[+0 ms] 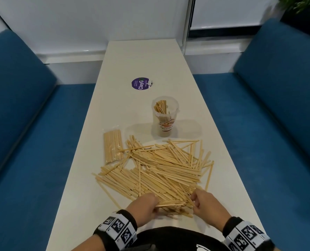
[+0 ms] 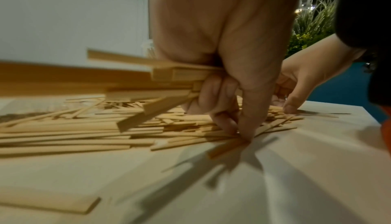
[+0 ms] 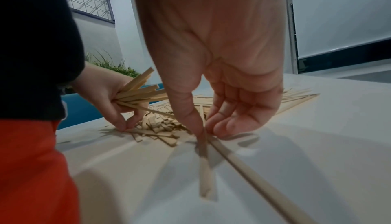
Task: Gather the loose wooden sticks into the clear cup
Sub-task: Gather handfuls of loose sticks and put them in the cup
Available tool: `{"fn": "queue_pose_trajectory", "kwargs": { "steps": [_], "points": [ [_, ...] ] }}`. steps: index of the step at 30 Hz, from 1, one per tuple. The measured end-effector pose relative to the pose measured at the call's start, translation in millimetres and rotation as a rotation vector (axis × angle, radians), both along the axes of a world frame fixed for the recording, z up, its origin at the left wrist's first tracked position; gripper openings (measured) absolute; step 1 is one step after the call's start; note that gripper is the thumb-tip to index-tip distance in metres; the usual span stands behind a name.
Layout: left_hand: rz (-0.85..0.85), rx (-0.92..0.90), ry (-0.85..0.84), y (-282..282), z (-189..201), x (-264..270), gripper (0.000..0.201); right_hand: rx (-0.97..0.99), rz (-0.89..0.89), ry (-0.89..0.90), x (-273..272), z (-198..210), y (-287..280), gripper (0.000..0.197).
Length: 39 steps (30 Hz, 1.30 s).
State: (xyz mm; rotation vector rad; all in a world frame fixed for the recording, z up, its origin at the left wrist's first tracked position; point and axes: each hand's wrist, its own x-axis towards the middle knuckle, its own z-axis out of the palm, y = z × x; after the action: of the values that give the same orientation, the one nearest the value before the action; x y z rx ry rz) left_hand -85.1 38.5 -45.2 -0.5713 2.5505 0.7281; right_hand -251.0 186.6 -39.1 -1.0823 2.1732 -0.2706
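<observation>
Pale matt wooden sticks (image 1: 156, 171), clear plastic cup (image 1: 165, 118)

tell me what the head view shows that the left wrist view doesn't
Only the head view shows the clear cup holding some sticks, a bagged bundle of sticks, a purple sticker and blue seats. Only the left wrist view shows the left hand gripping a bunch of sticks in curled fingers. Both show the loose pile, the white table and the right hand.
</observation>
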Motion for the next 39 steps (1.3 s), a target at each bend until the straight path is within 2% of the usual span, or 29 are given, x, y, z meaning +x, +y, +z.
{"fn": "queue_pose_trajectory", "kwargs": {
  "steps": [7,12,14,16,19,22,28,30,34,37,39],
  "points": [
    [-0.044,-0.041,-0.012,-0.6,2.6,-1.6,0.034,0.065,0.045,0.059,1.9,0.0,-4.3,0.005],
    [-0.083,-0.062,0.005,-2.3,1.8,-0.9,0.022,0.029,-0.012,0.032,-9.6,10.5,-5.3,0.007],
    [-0.084,-0.052,0.011,-3.4,2.9,0.9,0.023,-0.004,-0.020,0.021,-14.5,16.8,-6.4,0.014],
    [-0.052,-0.040,0.019,-6.7,2.9,2.2,0.025,-0.052,-0.046,-0.002,-19.9,24.9,-8.7,0.020],
    [-0.046,-0.049,0.016,-8.2,7.6,2.1,0.029,-0.148,-0.134,-0.031,-27.3,35.2,-13.0,0.005],
    [-0.101,-0.074,0.024,-4.2,11.2,-0.4,0.040,-0.203,-0.195,-0.110,-29.4,40.5,-18.2,0.001],
    [-0.185,-0.099,-0.024,-2.3,10.0,1.5,0.031,-0.237,-0.258,-0.260,-29.4,43.7,-24.3,0.004],
    [-0.104,-0.024,0.000,-5.5,12.6,1.9,0.026,-0.262,-0.309,-0.306,-30.5,43.8,-25.7,0.005],
    [0.245,0.228,0.182,-23.5,27.8,2.4,0.003,-0.356,-0.387,-0.375,-32.9,49.1,-32.6,0.003],
    [0.543,0.443,0.266,-42.1,40.8,1.2,0.017,-0.426,-0.392,-0.405,-28.5,56.9,-45.0,0.004],
    [0.736,0.618,0.322,-48.7,49.1,-2.4,0.015,-0.454,-0.381,-0.464,-21.8,63.3,-56.8,0.005]
  ]
}}
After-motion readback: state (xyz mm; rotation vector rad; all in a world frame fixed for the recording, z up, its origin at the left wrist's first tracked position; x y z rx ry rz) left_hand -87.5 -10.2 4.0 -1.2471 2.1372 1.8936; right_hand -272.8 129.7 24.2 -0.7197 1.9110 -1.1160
